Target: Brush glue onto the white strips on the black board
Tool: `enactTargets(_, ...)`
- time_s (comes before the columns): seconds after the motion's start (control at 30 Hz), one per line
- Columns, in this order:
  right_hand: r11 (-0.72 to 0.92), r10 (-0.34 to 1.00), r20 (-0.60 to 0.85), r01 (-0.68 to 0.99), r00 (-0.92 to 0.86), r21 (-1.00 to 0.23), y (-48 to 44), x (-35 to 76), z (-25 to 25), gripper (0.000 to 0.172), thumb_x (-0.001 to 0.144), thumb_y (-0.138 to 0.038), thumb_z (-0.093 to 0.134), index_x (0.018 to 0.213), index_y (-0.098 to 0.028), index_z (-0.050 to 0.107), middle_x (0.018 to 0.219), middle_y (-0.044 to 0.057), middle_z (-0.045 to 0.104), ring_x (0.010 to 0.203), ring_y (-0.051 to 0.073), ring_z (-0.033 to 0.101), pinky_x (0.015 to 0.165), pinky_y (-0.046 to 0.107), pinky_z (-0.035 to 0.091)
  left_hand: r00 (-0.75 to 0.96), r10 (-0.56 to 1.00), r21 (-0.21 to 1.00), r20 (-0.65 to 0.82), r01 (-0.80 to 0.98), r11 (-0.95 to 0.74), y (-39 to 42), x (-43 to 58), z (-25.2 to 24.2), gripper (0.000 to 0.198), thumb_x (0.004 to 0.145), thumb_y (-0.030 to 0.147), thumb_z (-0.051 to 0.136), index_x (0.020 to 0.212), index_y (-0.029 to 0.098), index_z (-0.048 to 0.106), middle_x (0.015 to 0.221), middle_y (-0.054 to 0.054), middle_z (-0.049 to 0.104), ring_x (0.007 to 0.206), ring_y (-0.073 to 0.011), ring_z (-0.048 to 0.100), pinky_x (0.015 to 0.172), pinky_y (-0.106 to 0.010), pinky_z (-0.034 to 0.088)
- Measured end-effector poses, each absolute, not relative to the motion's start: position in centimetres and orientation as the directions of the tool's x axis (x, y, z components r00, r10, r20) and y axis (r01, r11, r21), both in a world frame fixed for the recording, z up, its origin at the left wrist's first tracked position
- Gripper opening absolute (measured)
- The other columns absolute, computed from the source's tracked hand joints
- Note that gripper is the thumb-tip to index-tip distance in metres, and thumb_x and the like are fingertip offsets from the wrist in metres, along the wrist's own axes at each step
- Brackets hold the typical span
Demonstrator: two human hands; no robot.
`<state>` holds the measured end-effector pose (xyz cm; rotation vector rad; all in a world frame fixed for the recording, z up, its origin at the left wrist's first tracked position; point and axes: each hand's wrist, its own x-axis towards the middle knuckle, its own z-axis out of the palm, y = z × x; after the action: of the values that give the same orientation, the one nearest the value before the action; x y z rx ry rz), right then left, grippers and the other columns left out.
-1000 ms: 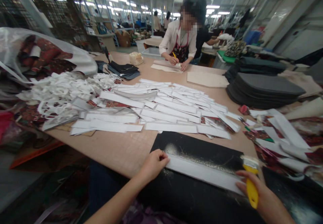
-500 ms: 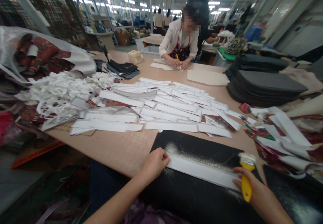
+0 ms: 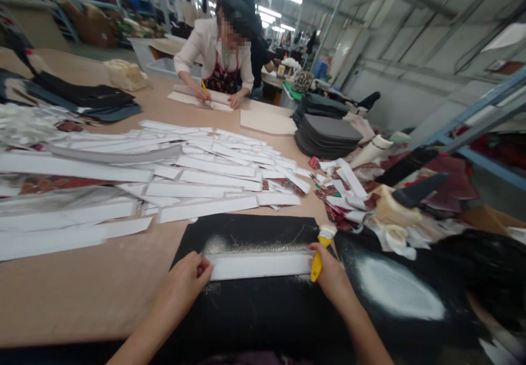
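Observation:
A long white strip [image 3: 261, 267] lies on a black sheet [image 3: 255, 313] in front of me. At its left end, my left hand [image 3: 189, 271] is closed in a pinch on the strip. My right hand [image 3: 331, 271] is at the other end, fingertips on the strip's edge. It also holds a paintbrush [image 3: 316, 267] with a yellow handle, its pale bristles pointing away from me. Along the strip's far edge the black sheet carries whitish, glue-like residue [image 3: 217, 244].
Many overlapping white strips [image 3: 209, 165] cover the table [image 3: 82, 288] beyond the sheet. Dark stacked pieces [image 3: 324, 135] and fabric scraps [image 3: 349, 184] lie to the right. Across the table a co-worker [image 3: 211, 52] bends over pale pieces. A second black surface has a white smear [image 3: 400, 288].
The view has turned right, so the table's contents sit further left and more of the right side shows. Both hands remain at the strip's ends, with the paintbrush still in the right.

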<state>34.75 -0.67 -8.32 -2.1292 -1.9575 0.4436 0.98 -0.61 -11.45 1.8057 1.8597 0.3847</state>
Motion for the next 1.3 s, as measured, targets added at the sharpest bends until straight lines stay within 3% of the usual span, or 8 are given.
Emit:
enactTargets(0.37, 0.005, 1.000, -0.017, 0.944, -0.012, -0.330, -0.6, 34.5, -8.8, 0.051, 0.069, 0.007, 0.032, 0.109, -0.021, 0.050, 0.100, 0.006, 0.064, 0.092, 0.017, 0.062, 0.077, 0.027, 0.046, 0.015, 0.983, 0.563, -0.181, 0.821, 0.091, -0.4, 0.9, -11.5, 0.019, 0.080, 0.031, 0.043, 0.067, 0.019, 0.051, 0.068, 0.000, 0.053, 0.066, -0.0153, 0.053, 0.059, -0.026, 0.035)
enactTargets(0.53, 0.097, 0.995, 0.004, 0.989, -0.097, -0.109, -0.6, 34.2, -9.2, 0.046, 0.073, 0.006, 0.034, 0.110, -0.016, 0.053, 0.095, 0.010, 0.064, 0.085, 0.020, 0.063, 0.072, 0.028, 0.047, 0.038, 0.989, 0.500, -0.142, 0.865, 0.038, -0.8, 1.2, -10.8, 0.016, 0.081, 0.023, 0.043, 0.069, 0.018, 0.051, 0.073, -0.001, 0.053, 0.071, -0.0150, 0.053, 0.063, -0.025, 0.038)
enactTargets(0.7, 0.128, 0.990, 0.045, 0.979, -0.137, 0.159, -0.9, 33.1, -6.8, 0.043, 0.077, 0.003, 0.036, 0.109, -0.014, 0.059, 0.078, 0.010, 0.063, 0.074, 0.025, 0.062, 0.065, 0.035, 0.047, 0.115, 0.969, 0.217, 0.219, 0.963, -0.163, -2.0, 2.2, -10.5, 0.025, 0.082, 0.013, 0.044, 0.103, 0.016, 0.056, 0.099, -0.009, 0.057, 0.092, -0.0231, 0.052, 0.075, -0.034, 0.043)
enactTargets(0.77, 0.218, 0.973, 0.082, 0.976, -0.218, 0.000, -1.2, 31.3, -5.2, 0.043, 0.080, -0.002, 0.039, 0.115, -0.018, 0.058, 0.081, 0.009, 0.065, 0.075, 0.024, 0.062, 0.068, 0.036, 0.048, 0.240, 0.899, 0.132, 0.367, 0.943, -0.306, -2.6, 2.7, -10.7, 0.036, 0.081, 0.007, 0.041, 0.113, 0.018, 0.053, 0.111, -0.010, 0.057, 0.099, -0.0251, 0.051, 0.080, -0.038, 0.043)
enactTargets(0.87, 0.332, 0.942, 0.120, 0.823, -0.312, -0.462, -1.7, 26.8, -3.6, 0.037, 0.085, -0.020, 0.047, 0.121, -0.024, 0.053, 0.102, 0.005, 0.067, 0.091, 0.020, 0.062, 0.080, 0.032, 0.048, 0.431, 0.770, 0.085, 0.470, 0.846, -0.526, -3.6, 3.4, -11.6, 0.036, 0.081, 0.005, 0.038, 0.108, 0.020, 0.057, 0.111, -0.007, 0.059, 0.101, -0.0230, 0.052, 0.086, -0.037, 0.041)
enactTargets(0.97, 0.236, 0.964, 0.100, 0.619, -0.247, -0.749, -1.4, 23.5, -4.4, 0.023, 0.086, -0.032, 0.048, 0.100, -0.023, 0.064, 0.097, 0.001, 0.068, 0.090, 0.015, 0.062, 0.082, 0.025, 0.046, 0.520, 0.683, 0.029, 0.512, 0.785, -0.619, -4.3, 3.6, -13.1, 0.039, 0.079, 0.003, 0.036, 0.110, 0.017, 0.057, 0.109, -0.007, 0.061, 0.100, -0.0212, 0.053, 0.087, -0.034, 0.042)
enactTargets(1.2, -0.238, 0.939, 0.076, 0.795, 0.335, -0.558, -0.5, 33.4, -6.0, 0.027, 0.079, -0.035, 0.045, 0.074, -0.017, 0.064, 0.062, 0.006, 0.063, 0.064, 0.021, 0.061, 0.061, 0.029, 0.044, 0.571, 0.593, -0.098, 0.568, 0.763, -0.639, -4.1, 2.8, -15.4, 0.043, 0.080, 0.007, 0.034, 0.115, 0.016, 0.055, 0.117, -0.006, 0.058, 0.106, -0.0202, 0.051, 0.090, -0.032, 0.040)
enactTargets(1.3, -0.200, 0.939, 0.121, 0.798, 0.321, -0.569, -1.7, 35.6, -5.5, 0.029, 0.080, -0.039, 0.044, 0.078, -0.019, 0.064, 0.065, 0.005, 0.063, 0.066, 0.021, 0.060, 0.064, 0.029, 0.043, 0.584, 0.557, -0.121, 0.590, 0.746, -0.654, -3.7, 2.3, -15.8, 0.041, 0.080, 0.011, 0.036, 0.116, 0.017, 0.056, 0.116, -0.005, 0.059, 0.104, -0.0194, 0.053, 0.089, -0.030, 0.041)
